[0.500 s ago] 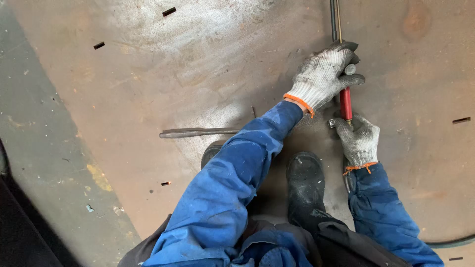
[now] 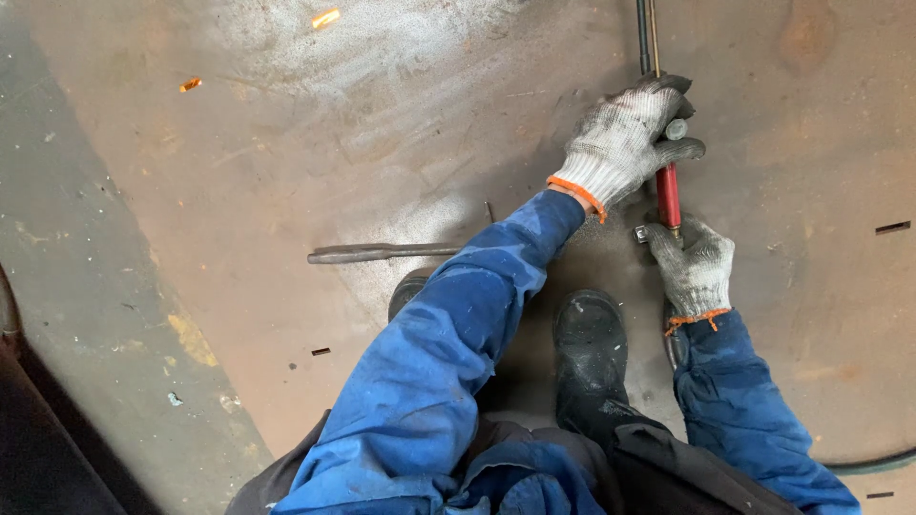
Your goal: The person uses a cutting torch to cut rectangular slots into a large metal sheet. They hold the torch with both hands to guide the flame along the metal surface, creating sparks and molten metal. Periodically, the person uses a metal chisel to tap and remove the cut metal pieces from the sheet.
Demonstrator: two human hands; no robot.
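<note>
A broad rusty steel plate (image 2: 286, 143) carries a loose dark metal bar (image 2: 382, 253). The left gloved hand (image 2: 625, 143) wraps its fingers tight around a red-handled tool (image 2: 668, 191); the right gloved hand (image 2: 695, 267) curls closed at its lower end, beside a small fitting. The work looks midway, with nothing visibly finished.

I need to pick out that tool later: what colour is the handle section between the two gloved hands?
Red, seen in the head view on the tool handle.

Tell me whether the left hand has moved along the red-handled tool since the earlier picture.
No. The left hand still grips the red-handled tool at the same spot, just above the right hand.
</note>
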